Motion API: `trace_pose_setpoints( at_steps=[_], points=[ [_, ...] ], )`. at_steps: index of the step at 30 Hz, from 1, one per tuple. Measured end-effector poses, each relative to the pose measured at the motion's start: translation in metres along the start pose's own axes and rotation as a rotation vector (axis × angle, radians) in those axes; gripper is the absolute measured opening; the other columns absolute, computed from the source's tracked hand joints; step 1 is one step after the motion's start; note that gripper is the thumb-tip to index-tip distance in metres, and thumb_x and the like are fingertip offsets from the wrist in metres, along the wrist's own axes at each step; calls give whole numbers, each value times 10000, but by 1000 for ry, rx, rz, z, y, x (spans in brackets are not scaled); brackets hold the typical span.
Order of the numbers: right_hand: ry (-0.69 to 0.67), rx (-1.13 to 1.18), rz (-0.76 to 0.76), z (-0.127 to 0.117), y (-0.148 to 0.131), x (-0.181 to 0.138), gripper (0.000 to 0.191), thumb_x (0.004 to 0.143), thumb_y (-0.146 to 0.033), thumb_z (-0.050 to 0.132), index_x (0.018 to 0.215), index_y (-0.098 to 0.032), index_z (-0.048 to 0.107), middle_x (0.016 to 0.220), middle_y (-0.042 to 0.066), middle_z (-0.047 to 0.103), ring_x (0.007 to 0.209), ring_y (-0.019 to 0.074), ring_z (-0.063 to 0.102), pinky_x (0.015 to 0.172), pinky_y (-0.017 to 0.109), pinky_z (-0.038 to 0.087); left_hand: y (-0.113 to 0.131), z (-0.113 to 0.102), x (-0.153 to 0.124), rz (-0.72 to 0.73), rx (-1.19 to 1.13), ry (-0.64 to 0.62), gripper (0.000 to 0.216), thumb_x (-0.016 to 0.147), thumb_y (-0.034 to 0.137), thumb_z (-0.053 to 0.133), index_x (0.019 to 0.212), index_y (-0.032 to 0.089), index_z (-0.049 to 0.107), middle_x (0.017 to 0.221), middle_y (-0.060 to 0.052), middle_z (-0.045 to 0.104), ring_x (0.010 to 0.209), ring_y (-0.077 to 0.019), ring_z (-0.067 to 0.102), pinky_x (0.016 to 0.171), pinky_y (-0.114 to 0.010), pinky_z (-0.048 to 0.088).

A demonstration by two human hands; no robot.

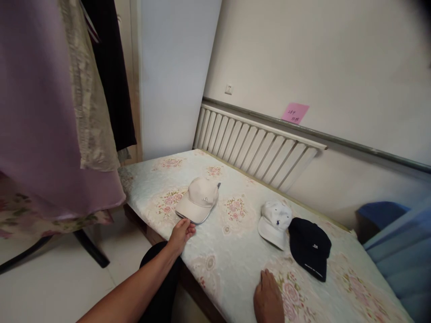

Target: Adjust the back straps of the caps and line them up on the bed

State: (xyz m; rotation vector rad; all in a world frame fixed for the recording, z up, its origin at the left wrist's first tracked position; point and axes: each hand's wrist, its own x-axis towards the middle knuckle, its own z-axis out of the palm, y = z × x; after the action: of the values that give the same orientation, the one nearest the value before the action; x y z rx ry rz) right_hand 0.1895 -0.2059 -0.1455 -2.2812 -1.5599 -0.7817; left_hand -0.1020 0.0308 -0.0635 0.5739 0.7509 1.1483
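A beige baseball cap (199, 197) with a small metallic logo sits on the flower-patterned bed cover (232, 251). Its brim faces me, and the fingers of my left hand (182, 232) are pinched at the brim's front edge. My right hand (268, 297) rests on the cover nearer to me, its fingers curled together with nothing visible in them. Beyond it lies a white cap (276, 220) with a small dark emblem. A black cap (310, 244) with a white logo and lettering on its brim touches the white one's right side.
Clothes (50, 112) hang at the left above a rack's dark legs (90, 251). Behind the bed are a white radiator (249, 141), a wall socket (228, 89) and a pink note (295, 113). Blue fabric (400, 251) stands at the right. My leg (158, 278) is beside the bed's edge.
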Motion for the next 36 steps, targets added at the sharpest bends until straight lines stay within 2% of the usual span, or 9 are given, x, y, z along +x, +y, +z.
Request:
trace_pose_setpoints(
  at_steps=[9,13,23,29,36],
  points=[
    [-8,24,26,-3,-3,0,457,856,-168,283,1167,8,567,1230,231,590,1177,310,528,1010,449,387,4,2,0,-21,12,22,206,764,306,673,825,166,534,659,-13,644,540,-95,595,625,-240,516],
    [6,23,19,2,-2,0,458,848,-161,291,1159,14,578,1218,236,596,1168,319,534,1001,453,393,11,4,2,-38,41,56,215,757,314,685,800,163,539,653,-16,639,507,-91,576,578,-226,503],
    [-10,41,61,3,-4,0,457,841,-168,313,1168,6,579,1223,219,599,1162,315,542,995,445,400,40,35,14,-33,132,161,181,804,306,621,714,174,537,560,20,568,418,-82,487,466,-209,451],
    [-3,49,71,2,-5,0,451,843,-163,308,1166,-14,585,1229,201,601,1175,297,534,1022,430,377,50,44,25,-47,69,224,107,804,257,620,844,190,546,668,13,607,527,-108,572,581,-248,509],
    [-15,36,101,-3,-8,3,458,836,-157,302,1155,-25,602,1222,188,614,1174,296,542,1018,435,389,53,44,32,-100,-49,166,168,772,161,634,901,217,543,785,-22,652,702,-158,657,731,-311,526]
  ],
)
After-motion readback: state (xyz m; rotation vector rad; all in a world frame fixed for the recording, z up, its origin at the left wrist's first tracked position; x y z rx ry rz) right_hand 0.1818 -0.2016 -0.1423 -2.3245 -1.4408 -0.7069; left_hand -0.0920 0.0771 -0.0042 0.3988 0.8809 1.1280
